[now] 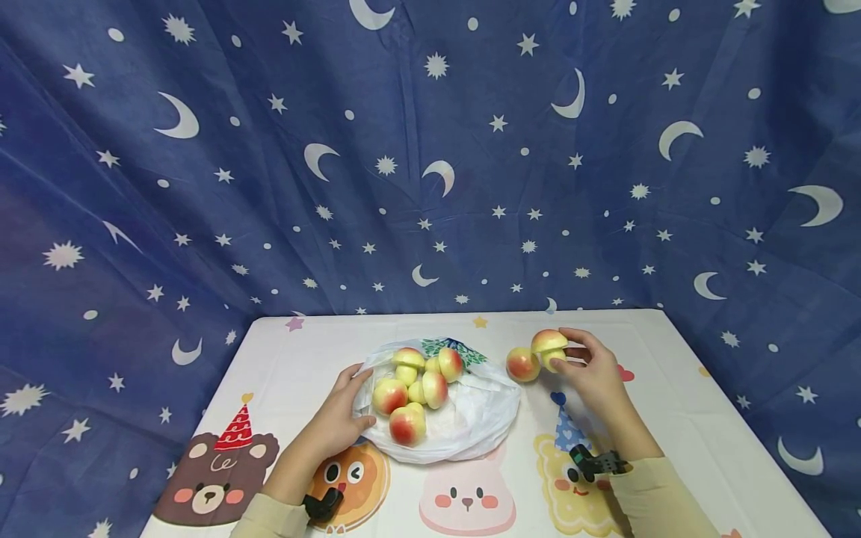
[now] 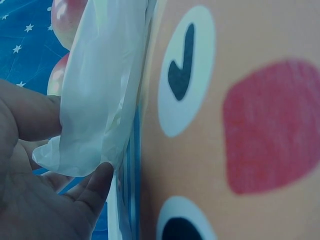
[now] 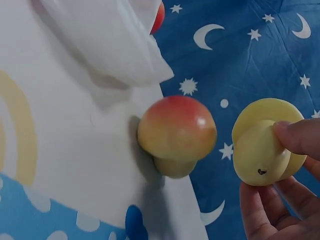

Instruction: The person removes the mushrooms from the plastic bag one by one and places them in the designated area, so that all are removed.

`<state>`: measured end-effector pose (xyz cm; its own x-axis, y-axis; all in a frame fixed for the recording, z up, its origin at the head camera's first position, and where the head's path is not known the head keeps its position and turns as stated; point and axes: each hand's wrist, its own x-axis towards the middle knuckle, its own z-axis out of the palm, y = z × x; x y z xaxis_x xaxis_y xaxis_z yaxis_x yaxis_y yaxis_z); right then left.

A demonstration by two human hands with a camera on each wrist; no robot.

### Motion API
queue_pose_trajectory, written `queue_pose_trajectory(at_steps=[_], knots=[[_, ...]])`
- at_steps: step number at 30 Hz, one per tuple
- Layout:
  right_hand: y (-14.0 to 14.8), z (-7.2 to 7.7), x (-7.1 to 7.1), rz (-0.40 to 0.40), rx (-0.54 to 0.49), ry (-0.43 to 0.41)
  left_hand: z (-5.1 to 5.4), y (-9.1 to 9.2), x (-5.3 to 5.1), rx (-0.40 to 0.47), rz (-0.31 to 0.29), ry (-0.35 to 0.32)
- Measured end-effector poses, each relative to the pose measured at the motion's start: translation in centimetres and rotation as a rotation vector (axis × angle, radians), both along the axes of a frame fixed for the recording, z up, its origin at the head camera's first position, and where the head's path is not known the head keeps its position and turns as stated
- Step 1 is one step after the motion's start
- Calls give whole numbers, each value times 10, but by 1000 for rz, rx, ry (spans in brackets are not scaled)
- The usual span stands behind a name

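A white plastic bag [image 1: 480, 411] with a green print lies spread on the table, its mouth gathered round several toy mushrooms [image 1: 407, 424] with red-yellow caps and pale yellow stems. My left hand [image 1: 344, 415] holds the bag's left rim, fingers at the far side and thumb nearer; the left wrist view shows the thin plastic [image 2: 100, 90] between them. To the right of the bag, my right hand [image 1: 592, 370] pinches a toy mushroom [image 1: 548, 346] raised upright, its stem [image 3: 262, 155] facing the right wrist camera. Just left of it, another toy mushroom [image 1: 522, 365] rests on the table.
The white tablecloth [image 1: 323, 340] carries printed cartoon figures, among them a brown bear [image 1: 208, 482] and a pink rabbit [image 1: 467, 501]. A dark blue curtain [image 1: 377, 261] with moons and stars stands behind the table and along its sides.
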<state>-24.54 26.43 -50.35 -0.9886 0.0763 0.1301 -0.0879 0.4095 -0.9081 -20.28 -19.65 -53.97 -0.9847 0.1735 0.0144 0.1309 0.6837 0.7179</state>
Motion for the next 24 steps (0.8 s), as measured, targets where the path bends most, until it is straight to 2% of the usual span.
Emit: queue_pose_trajectory(at_steps=[8,18,24], knots=[[4,-5,-1,-80,-4,-29,1,0,0,3,-3,-2],[10,-18,-6,-153,29,-99,1,-1,0,1,-5,-13],[10,-26,-10,-196,52,-111,2,-1,0,-7,-1,-15]])
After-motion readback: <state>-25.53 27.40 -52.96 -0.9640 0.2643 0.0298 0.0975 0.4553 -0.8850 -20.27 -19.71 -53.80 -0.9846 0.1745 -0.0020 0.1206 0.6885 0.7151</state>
